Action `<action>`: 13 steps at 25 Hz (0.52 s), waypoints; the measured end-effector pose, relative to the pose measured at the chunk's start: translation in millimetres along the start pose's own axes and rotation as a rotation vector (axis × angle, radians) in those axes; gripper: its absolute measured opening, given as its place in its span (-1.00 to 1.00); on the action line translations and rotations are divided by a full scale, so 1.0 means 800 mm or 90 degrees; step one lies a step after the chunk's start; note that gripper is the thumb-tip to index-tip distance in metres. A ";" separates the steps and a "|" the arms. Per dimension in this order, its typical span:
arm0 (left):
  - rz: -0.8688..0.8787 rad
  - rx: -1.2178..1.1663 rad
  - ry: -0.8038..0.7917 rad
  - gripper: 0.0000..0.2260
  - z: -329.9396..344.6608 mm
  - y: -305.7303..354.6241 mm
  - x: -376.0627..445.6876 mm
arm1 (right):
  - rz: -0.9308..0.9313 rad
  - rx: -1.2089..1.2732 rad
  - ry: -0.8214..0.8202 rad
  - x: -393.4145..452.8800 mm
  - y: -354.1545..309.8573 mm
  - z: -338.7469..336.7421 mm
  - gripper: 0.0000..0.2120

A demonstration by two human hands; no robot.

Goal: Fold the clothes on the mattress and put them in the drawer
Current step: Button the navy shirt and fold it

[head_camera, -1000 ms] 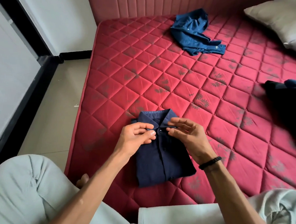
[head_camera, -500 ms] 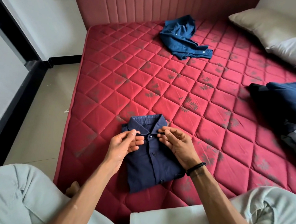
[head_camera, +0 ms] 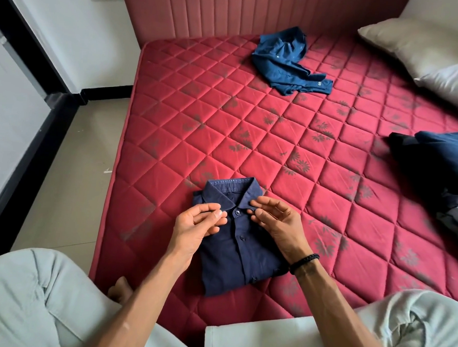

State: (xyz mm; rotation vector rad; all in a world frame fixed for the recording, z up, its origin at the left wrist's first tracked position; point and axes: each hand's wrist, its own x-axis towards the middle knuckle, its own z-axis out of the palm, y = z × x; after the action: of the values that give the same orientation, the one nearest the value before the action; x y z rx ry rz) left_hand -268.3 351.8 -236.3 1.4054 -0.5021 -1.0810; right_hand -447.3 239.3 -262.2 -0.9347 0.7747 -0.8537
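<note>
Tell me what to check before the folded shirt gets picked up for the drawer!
1. Shirt folded into a neat rectangle, collar on top: ok.
2. Front buttoned: ok for the buttons that show.
3. Right hand fingertips at the collar tip: a grip cannot tell.
4. Left hand beside the collar, fingers curled, holding nothing clear: cannot tell.
5. Other clothes folded: not ok, the crumpled blue shirt lies near the headboard and a dark pile sits at the right.
6. Drawer open and ready: cannot tell, it is not in view.
</note>
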 end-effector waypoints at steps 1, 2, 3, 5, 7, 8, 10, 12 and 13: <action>-0.001 -0.001 0.002 -0.79 -0.001 0.001 -0.001 | -0.002 -0.008 0.004 -0.002 -0.001 0.000 -0.73; 0.002 0.007 0.017 -0.81 -0.003 0.000 -0.002 | -0.007 -0.024 0.015 -0.004 -0.002 0.001 -0.73; 0.026 0.045 0.056 -0.84 -0.005 -0.001 -0.002 | -0.016 -0.051 0.037 -0.005 -0.004 0.003 -0.74; 0.113 0.215 0.182 -0.89 -0.008 -0.009 -0.003 | -0.038 -0.118 0.090 -0.006 -0.005 0.005 -0.78; 0.189 0.387 0.279 -0.85 -0.011 -0.018 -0.010 | -0.047 -0.201 0.148 -0.007 -0.005 0.006 -0.79; 0.211 0.435 0.298 -0.78 -0.009 -0.018 -0.016 | -0.051 -0.262 0.182 -0.007 -0.006 0.006 -0.78; 0.180 0.495 0.292 -0.59 -0.004 -0.013 -0.030 | -0.059 -0.417 0.241 -0.010 -0.007 0.006 -0.76; 0.064 0.531 0.234 -0.35 -0.001 -0.006 -0.041 | -0.048 -0.562 0.261 -0.013 -0.011 0.009 -0.73; 0.006 0.546 0.198 -0.26 0.000 -0.004 -0.046 | -0.025 -0.619 0.253 -0.013 -0.015 0.012 -0.70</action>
State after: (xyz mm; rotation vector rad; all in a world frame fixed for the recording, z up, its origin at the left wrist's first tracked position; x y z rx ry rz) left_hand -286.9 382.8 -228.0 2.2671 -0.7874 -0.6179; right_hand -447.5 247.9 -245.7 -1.6534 1.5875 -0.6860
